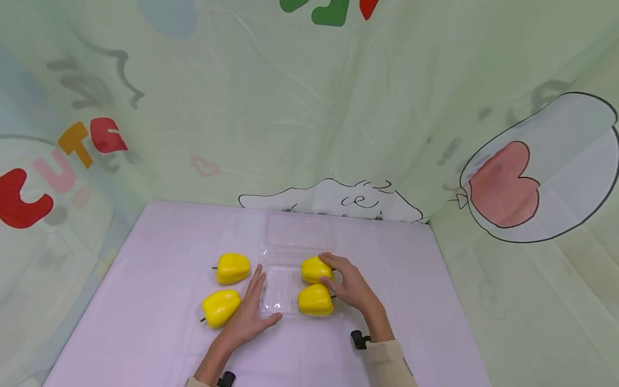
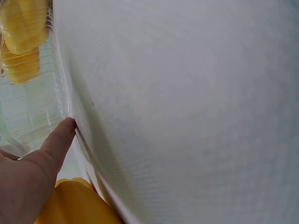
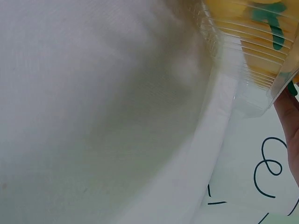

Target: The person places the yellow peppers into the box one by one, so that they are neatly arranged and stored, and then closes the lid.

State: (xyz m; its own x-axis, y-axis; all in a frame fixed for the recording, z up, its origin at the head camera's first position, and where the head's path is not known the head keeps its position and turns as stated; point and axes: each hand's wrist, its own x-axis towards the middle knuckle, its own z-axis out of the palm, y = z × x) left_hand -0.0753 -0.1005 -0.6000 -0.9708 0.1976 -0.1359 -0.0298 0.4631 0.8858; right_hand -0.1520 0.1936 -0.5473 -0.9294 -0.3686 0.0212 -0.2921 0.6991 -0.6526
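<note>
An open clear plastic clamshell container lies on the table, its lid folded back flat behind it. Two yellow bell peppers sit side by side in its right half: a rear one and a front one. My right hand grips the rear pepper, fingers over its far side and thumb between the two. With fingers straight, my left hand rests along the container's left side; in the left wrist view its outstretched finger touches the clear wall. The right wrist view shows green stems through the ribbed plastic.
Two more yellow bell peppers lie left of the container, one at the back and one nearer, close beside the left hand. A pale cloth covers the table. Printed fabric walls enclose the back and sides.
</note>
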